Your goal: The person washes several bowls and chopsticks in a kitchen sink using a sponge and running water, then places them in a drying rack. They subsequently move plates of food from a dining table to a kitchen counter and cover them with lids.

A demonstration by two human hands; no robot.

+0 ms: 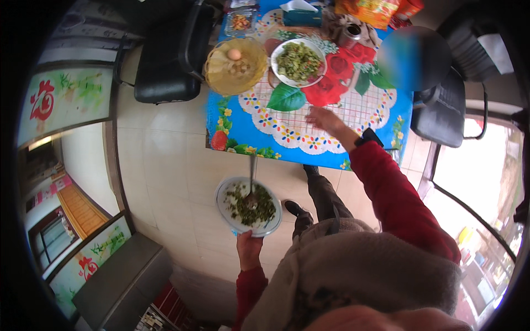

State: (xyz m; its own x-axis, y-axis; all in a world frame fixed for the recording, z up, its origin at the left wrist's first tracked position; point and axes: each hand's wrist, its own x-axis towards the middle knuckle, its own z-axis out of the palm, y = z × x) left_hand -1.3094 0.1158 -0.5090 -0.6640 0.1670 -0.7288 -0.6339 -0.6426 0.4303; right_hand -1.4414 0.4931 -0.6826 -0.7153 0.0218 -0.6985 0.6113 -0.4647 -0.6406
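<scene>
My left hand (pixel 248 248) grips the near rim of a white plate (pixel 228 215) holding chopped dark greens (pixel 259 209) and a metal spoon (pixel 250 198), out beyond the table's front edge, low in the view. My right hand (pixel 323 120) reaches over the floral tablecloth (pixel 348 143), fingers apart and slightly bent, holding nothing; whether it touches the cloth I cannot tell. Beyond it sit a white bowl (pixel 298 62) of chopped green food and, to its left, a yellow basket (pixel 215 74) with an egg (pixel 234 54) inside.
Black chairs (pixel 165 83) flank the table on both sides. At the back are a tissue box (pixel 301 16), a metal can (pixel 350 36), orange packages (pixel 364 11) and a clear container (pixel 241 22). A dark bench (pixel 116 281) and decorated glass panels (pixel 66 99) line the left.
</scene>
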